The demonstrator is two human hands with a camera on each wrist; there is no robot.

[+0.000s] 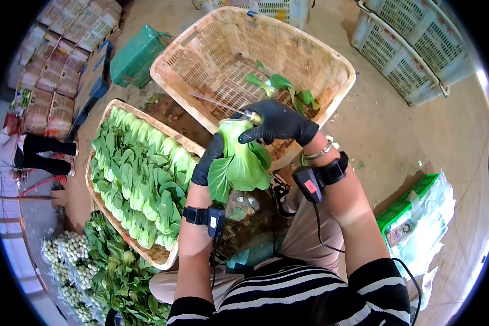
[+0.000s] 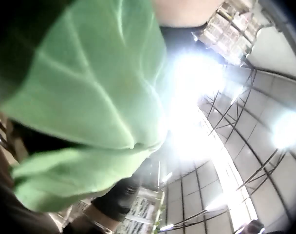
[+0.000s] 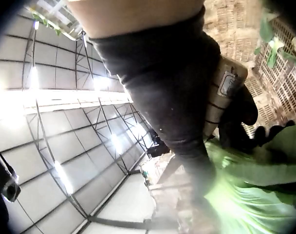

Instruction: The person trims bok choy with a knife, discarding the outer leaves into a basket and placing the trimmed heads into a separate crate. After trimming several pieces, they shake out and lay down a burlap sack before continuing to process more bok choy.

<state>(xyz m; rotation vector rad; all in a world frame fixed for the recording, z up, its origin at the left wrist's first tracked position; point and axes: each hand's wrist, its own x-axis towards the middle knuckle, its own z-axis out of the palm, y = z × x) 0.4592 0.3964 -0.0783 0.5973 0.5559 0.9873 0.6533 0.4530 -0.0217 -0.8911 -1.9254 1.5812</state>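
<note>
Bok choy: 1 head point(image 1: 240, 164) sits between your 2 hands, just off the near rim of the deep crate, pale base pointing away from you, leaves fanning toward your lap.
Handling: expect it to be light, with stiff, crisp stalks at the base and soft leaves that likely bruise or tear; wet stalks could slip against your gloves.
Hold: the firm base just above the leaves looks the surest place; pinching the blades alone would probably rip them.
Left hand: your gloved left hand point(image 1: 207, 158) grips the head along its side, near the base; leaf hides most of that grip in the left wrist view.
Right hand: your gloved right hand point(image 1: 281, 124) wraps the handle of 1 knife point(image 1: 253, 116), thumb laid against the stalks.
Blade: it points left, close to the pale base; whether it touches, you cannot tell.
Deep crate: beyond your hands, this crate point(image 1: 327, 57) holds loose leaves point(image 1: 281, 82).
Shallow crate: to your left, another crate point(image 1: 153, 257) carries packed rows of bok choy point(image 1: 141, 168).
Outer floor: loose greens point(image 1: 119, 271) lie lower left; a green basket point(image 1: 387, 221) stands right.
</note>
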